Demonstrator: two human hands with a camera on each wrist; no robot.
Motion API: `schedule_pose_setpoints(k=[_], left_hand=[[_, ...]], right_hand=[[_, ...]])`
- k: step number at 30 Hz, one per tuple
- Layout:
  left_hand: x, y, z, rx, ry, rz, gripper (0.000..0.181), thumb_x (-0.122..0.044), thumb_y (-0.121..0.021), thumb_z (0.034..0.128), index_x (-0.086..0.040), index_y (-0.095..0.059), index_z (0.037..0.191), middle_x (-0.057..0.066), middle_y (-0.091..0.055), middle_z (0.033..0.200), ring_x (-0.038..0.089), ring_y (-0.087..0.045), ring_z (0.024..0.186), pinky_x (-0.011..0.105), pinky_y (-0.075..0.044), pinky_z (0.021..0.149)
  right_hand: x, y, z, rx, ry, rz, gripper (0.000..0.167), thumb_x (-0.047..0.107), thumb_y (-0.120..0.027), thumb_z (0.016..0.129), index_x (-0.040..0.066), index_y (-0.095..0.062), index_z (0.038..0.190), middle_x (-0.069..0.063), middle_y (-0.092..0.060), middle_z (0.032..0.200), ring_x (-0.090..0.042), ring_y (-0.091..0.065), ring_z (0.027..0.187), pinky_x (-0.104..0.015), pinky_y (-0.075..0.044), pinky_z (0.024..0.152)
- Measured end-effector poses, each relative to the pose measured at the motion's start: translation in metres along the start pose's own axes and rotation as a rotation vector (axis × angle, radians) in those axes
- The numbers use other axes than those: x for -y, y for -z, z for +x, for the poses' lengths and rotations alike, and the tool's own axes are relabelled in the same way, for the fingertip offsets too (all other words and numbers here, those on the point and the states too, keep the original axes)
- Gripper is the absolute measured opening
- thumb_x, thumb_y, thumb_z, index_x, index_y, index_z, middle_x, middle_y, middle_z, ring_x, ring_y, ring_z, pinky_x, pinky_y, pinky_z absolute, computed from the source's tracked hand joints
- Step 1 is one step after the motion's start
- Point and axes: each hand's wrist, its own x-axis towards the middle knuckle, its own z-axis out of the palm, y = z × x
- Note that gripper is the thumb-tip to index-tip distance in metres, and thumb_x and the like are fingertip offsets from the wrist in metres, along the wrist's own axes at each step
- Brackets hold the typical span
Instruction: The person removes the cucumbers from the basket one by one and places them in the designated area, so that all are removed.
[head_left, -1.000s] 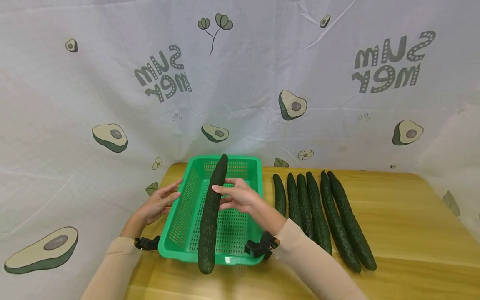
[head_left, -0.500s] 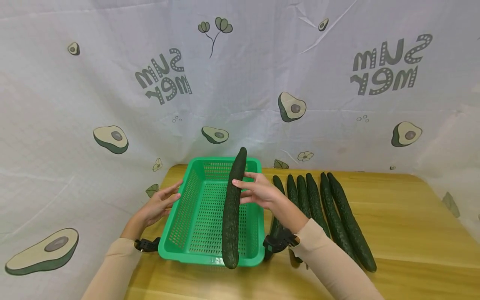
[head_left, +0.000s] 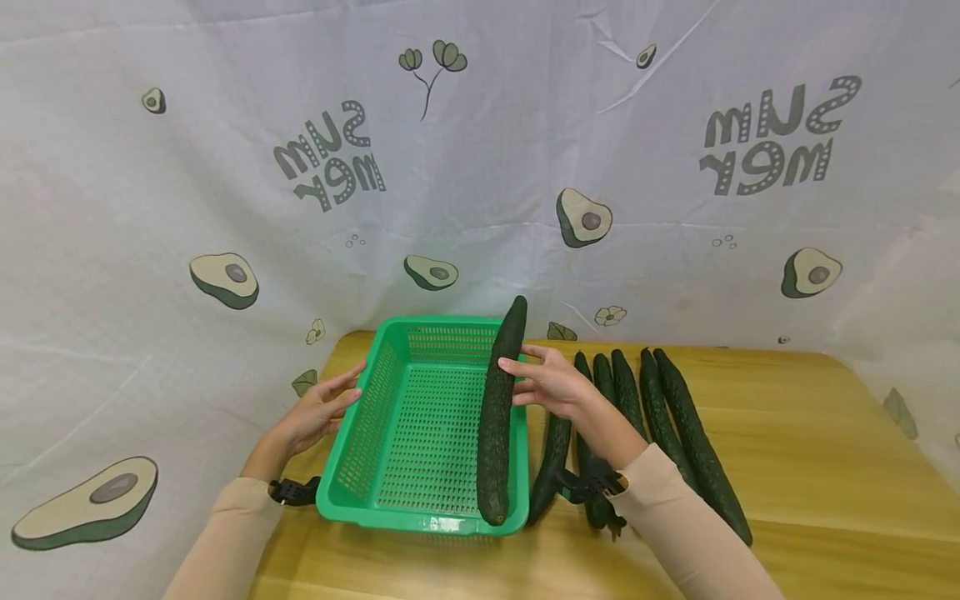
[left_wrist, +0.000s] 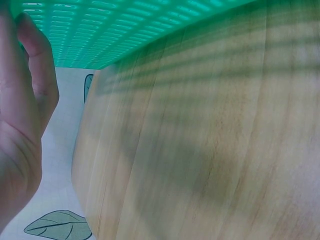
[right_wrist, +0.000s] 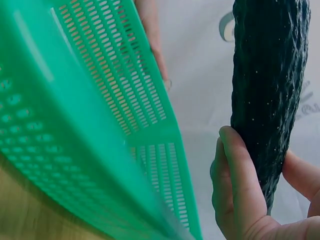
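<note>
In the head view my right hand (head_left: 551, 382) grips a long dark green cucumber (head_left: 495, 433) over the right side of a green plastic basket (head_left: 420, 523). The cucumber points away from me, its far end raised past the basket's back rim. In the right wrist view, fingers and thumb lie on either side of the cucumber (right_wrist: 267, 85), which is apart from the basket wall. My left hand (head_left: 318, 412) touches the basket's left side with fairly straight fingers. The left wrist view shows only part of that hand (left_wrist: 25, 95) against the perforated wall (left_wrist: 115, 30).
Several more cucumbers (head_left: 693, 433) lie side by side on the wooden table (head_left: 832, 450), right of the basket. My right forearm partly covers them. A white curtain (head_left: 480, 167) printed with avocados hangs behind and to the left of the table.
My right hand has carried the cucumber rightward, from over the basket's middle to over its right side. The left hand has stayed at the basket's left side.
</note>
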Motion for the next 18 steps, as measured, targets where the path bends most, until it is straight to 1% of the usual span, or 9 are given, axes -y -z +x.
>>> schedule_pose_setpoints(k=[3,5,6,7,9,11,14,16,18], left_hand=[[0.000,-0.001,0.000,0.006,0.005,-0.008,0.065,-0.028,-0.053,0.1064,-0.023,-0.019,0.162,0.019,-0.009,0.163,0.026,-0.050,0.106,0.025,-0.036,0.058],[0.000,-0.001,-0.001,0.008,0.008,-0.015,0.065,-0.028,-0.053,0.1062,-0.023,-0.019,0.162,0.019,-0.007,0.164,0.039,-0.036,0.134,0.026,-0.037,0.059],[0.000,-0.002,-0.001,0.008,0.008,-0.018,0.066,-0.028,-0.053,0.1061,-0.023,-0.019,0.162,0.019,-0.007,0.163,0.041,-0.029,0.139,0.026,-0.038,0.059],[0.000,-0.002,-0.001,0.006,0.008,-0.020,0.066,-0.028,-0.053,0.1061,-0.022,-0.019,0.162,0.020,-0.007,0.163,0.041,-0.029,0.139,0.025,-0.038,0.059],[0.000,-0.002,-0.001,-0.001,0.008,-0.014,0.066,-0.028,-0.053,0.1060,-0.022,-0.019,0.162,0.020,-0.009,0.163,0.034,-0.044,0.125,0.025,-0.038,0.058],[-0.001,-0.003,-0.001,-0.004,0.006,-0.012,0.066,-0.027,-0.053,0.1060,-0.021,-0.018,0.162,0.019,-0.011,0.162,0.019,-0.051,0.096,0.024,-0.037,0.056],[-0.001,-0.002,-0.001,-0.004,0.004,-0.010,0.065,-0.027,-0.053,0.1061,-0.022,-0.019,0.162,0.019,-0.012,0.162,0.009,-0.035,0.066,0.023,-0.036,0.055],[-0.001,-0.002,-0.001,-0.005,0.004,-0.008,0.065,-0.027,-0.053,0.1060,-0.023,-0.020,0.162,0.019,-0.012,0.162,0.011,-0.031,0.065,0.024,-0.036,0.056],[-0.001,-0.001,0.000,-0.004,0.005,-0.008,0.065,-0.028,-0.053,0.1060,-0.023,-0.020,0.162,0.019,-0.010,0.163,0.016,-0.048,0.085,0.025,-0.038,0.059]], right_hand=[[-0.003,0.006,-0.002,-0.004,0.003,-0.009,0.078,0.014,-0.053,0.105,-0.002,0.002,0.158,-0.032,-0.016,0.158,-0.051,-0.041,0.132,-0.030,-0.058,0.073],[-0.005,0.010,-0.003,-0.004,0.004,-0.005,0.078,0.013,-0.052,0.105,-0.002,0.003,0.158,-0.032,-0.015,0.158,-0.051,-0.038,0.133,-0.031,-0.057,0.075],[-0.006,0.012,-0.003,-0.003,0.005,-0.005,0.078,0.014,-0.052,0.106,-0.003,0.003,0.158,-0.032,-0.015,0.158,-0.052,-0.037,0.134,-0.032,-0.057,0.076],[-0.006,0.014,-0.004,-0.003,0.007,-0.005,0.078,0.014,-0.051,0.106,-0.003,0.004,0.158,-0.032,-0.014,0.158,-0.052,-0.036,0.135,-0.032,-0.057,0.077],[-0.006,0.018,-0.006,-0.006,0.006,-0.002,0.077,0.013,-0.051,0.106,-0.003,0.004,0.158,-0.033,-0.015,0.158,-0.051,-0.035,0.135,-0.033,-0.057,0.078],[-0.006,0.022,-0.007,-0.012,0.005,-0.004,0.078,0.014,-0.051,0.106,-0.002,0.004,0.158,-0.033,-0.012,0.159,-0.051,-0.033,0.136,-0.032,-0.057,0.079],[-0.006,0.028,-0.010,-0.022,0.000,-0.011,0.079,0.014,-0.051,0.106,-0.001,0.006,0.158,-0.032,-0.008,0.159,-0.051,-0.031,0.138,-0.031,-0.057,0.078],[-0.005,0.032,-0.013,-0.025,-0.002,-0.018,0.080,0.015,-0.051,0.106,-0.001,0.007,0.158,-0.032,-0.005,0.160,-0.051,-0.029,0.139,-0.030,-0.057,0.077],[-0.006,0.037,-0.015,-0.023,-0.001,-0.020,0.081,0.015,-0.051,0.106,-0.001,0.008,0.158,-0.033,-0.003,0.160,-0.051,-0.026,0.140,-0.029,-0.057,0.076]])
